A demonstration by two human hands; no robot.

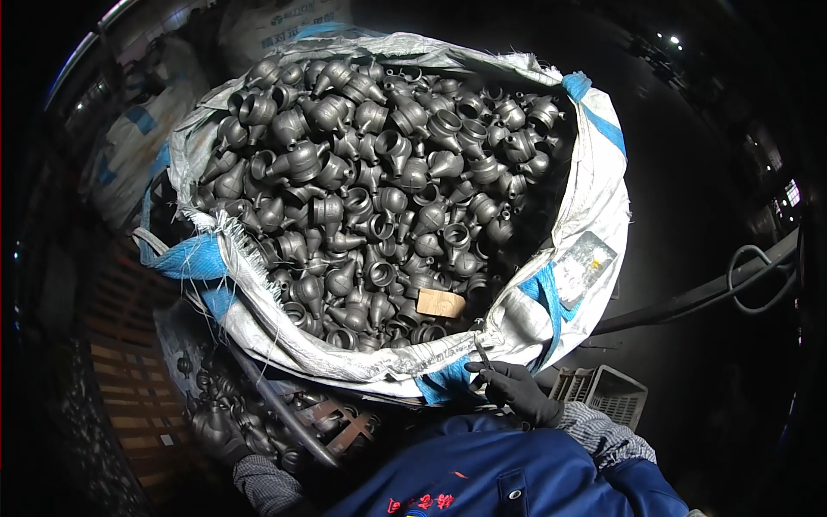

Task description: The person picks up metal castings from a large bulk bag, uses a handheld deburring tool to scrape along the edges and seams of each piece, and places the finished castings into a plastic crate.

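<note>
Apparently two heaps of metal parts point(390, 200), with the right hand point(524, 395) at the bag point(601, 194) and the left hand point(215, 432) down low

The right fingers are gloved and bent, close to a thin dark strip point(481, 351) at the bag's near edge — I cannot tell whether they pinch it or only rest beside it. The left glove lies among the lower pile point(233, 405), outside the bag's near left side; it is so dark that I cannot tell whether its fingers are spread, pressed together or around a part.

Just beyond the right fingers, a scrap of cardboard point(440, 302) sits on the parts inside the near edge. The parts, dark cups with narrow necks, lie every which way, reaching high toward the left and far edges; along the right edge a shadowed gap shows.

As for progress, the bag looks largely filled, and its mouth is not drawn together. What seems left is the lower pile, though its depth is hidden.

Farther out, a metal bar point(282, 414) slants past that pile, brown slats point(129, 379) stand to the left, and a grey crate point(616, 392) sits beyond the bag's near right side.
</note>
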